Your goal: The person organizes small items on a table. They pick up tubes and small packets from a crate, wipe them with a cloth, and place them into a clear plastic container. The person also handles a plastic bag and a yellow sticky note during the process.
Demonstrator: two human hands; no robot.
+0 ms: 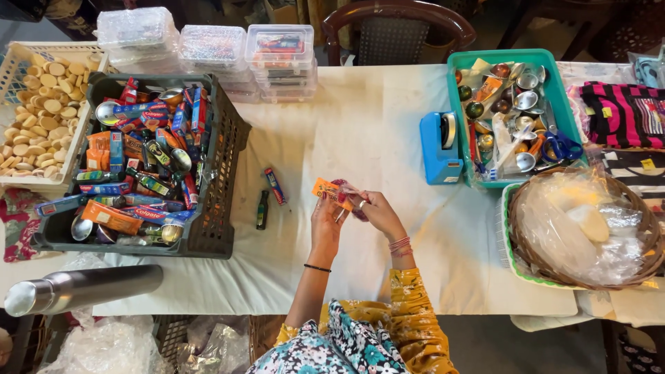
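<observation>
Over the middle of the white-covered table point(360, 125), my left hand point(327, 223) and my right hand point(377, 211) meet. Both grip a small clear plastic pouch with an orange packet point(329, 190) and something dark red inside. My left hand pinches the orange end; my right hand's fingers pinch the other end of the pouch. Just left of my hands lie a small dark green bottle point(262, 210) and a small red-and-blue box point(275, 185) on the cloth.
A dark crate point(220, 173) of small boxes, bottles and steel spoons stands at left, beside a white basket of round pale cakes point(41, 111). Clear lidded boxes point(279, 59) sit at back. A blue tape dispenser point(440, 147), teal tray point(463, 97) and wicker basket point(589, 228) stand at right.
</observation>
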